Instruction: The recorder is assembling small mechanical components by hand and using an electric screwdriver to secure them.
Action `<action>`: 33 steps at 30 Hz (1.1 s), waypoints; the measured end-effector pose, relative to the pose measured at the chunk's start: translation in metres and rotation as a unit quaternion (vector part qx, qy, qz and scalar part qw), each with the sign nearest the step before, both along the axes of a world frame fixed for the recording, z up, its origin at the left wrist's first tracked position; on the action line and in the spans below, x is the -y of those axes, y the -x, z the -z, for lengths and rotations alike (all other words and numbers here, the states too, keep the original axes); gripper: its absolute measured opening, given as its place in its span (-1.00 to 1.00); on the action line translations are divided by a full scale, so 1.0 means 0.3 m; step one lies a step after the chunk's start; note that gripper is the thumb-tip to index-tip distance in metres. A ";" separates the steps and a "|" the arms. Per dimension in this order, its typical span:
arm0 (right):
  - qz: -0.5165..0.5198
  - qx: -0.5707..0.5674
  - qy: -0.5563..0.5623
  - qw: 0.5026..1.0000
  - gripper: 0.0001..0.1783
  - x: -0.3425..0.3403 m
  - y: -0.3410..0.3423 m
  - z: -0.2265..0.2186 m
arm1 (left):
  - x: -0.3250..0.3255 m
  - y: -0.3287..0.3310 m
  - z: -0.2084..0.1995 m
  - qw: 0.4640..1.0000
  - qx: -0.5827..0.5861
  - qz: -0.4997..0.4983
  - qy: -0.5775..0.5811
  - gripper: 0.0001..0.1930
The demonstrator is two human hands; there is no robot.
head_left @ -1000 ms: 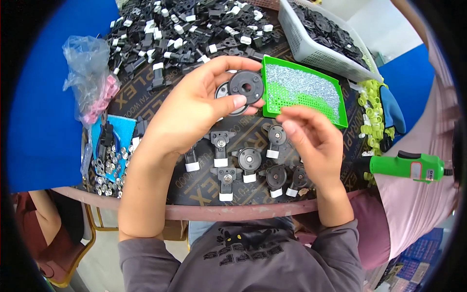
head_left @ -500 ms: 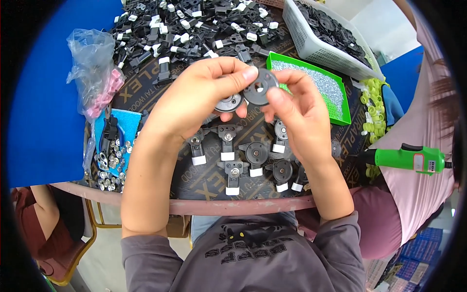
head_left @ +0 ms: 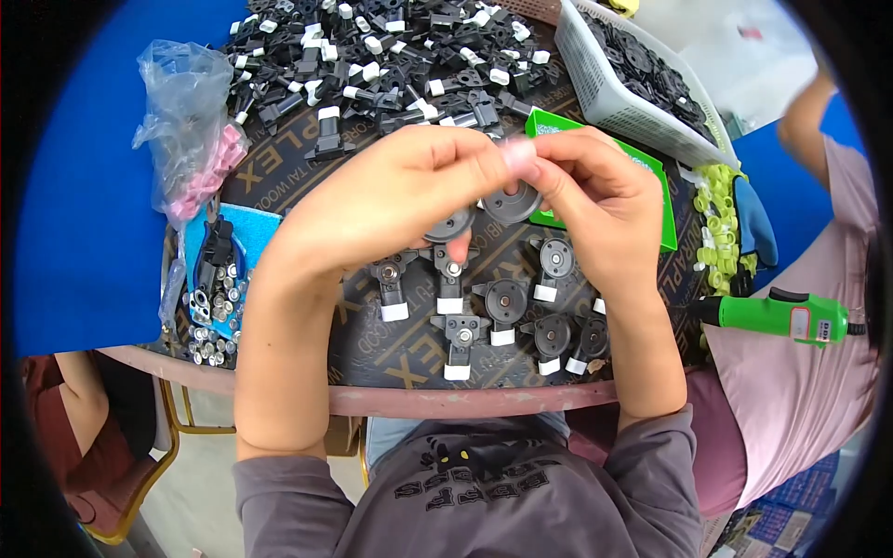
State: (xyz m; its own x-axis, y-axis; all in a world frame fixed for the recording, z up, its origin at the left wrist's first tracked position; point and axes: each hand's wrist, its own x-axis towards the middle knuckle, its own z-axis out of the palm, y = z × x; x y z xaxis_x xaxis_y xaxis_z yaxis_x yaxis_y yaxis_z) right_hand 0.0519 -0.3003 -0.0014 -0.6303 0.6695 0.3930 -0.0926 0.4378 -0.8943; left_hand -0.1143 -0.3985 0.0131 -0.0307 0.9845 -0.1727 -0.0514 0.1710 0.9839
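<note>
My left hand (head_left: 409, 181) is closed around a dark grey round disc (head_left: 450, 226), its fingers curling beneath. A second dark disc (head_left: 510, 206) with a central hole shows just below my meeting fingertips; my fingers hide its upper part. My right hand (head_left: 595, 181) is pinched, thumb against fingers, touching the left thumb tip. What lies in that pinch is hidden and blurred. Below the hands, several black parts with white ends stand on the table, some topped with round discs (head_left: 505, 301), others with a bare bracket and a metal nut (head_left: 462, 336).
A heap of black-and-white parts (head_left: 372, 70) covers the far table. Right of it are a grey basket (head_left: 619, 112) of black discs, a green tray (head_left: 669, 200), yellow-green rings (head_left: 716, 219) and a green power screwdriver (head_left: 786, 316). Metal nuts (head_left: 219, 312) and pliers (head_left: 216, 244) lie left.
Both discs sit lower in view, and the second one is now partly covered by my fingers. My right fingers have closed in a pinch against the left thumb. The view has shifted slightly.
</note>
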 end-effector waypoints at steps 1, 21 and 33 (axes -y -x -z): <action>-0.001 0.019 -0.022 1.000 -0.80 -0.011 0.001 0.014 | -0.011 0.011 0.040 0.998 -0.043 0.006 -0.050 -0.73; -0.171 0.266 -0.320 0.893 -0.50 0.127 -0.117 0.038 | 0.023 0.152 0.037 0.953 -0.024 -0.254 -0.163 -0.65; -0.169 0.294 -0.309 0.888 -0.47 0.106 -0.108 0.116 | 0.027 0.195 0.034 0.948 0.033 -0.271 -0.164 -0.60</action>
State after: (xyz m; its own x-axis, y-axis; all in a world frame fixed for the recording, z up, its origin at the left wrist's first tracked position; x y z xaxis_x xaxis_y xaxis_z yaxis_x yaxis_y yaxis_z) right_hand 0.0842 -0.3320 -0.0363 -0.9725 0.1736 0.1554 0.0917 0.8982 -0.4299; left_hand -0.1727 -0.4064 0.0029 -0.5469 0.8285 0.1205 -0.1068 -0.2118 0.9714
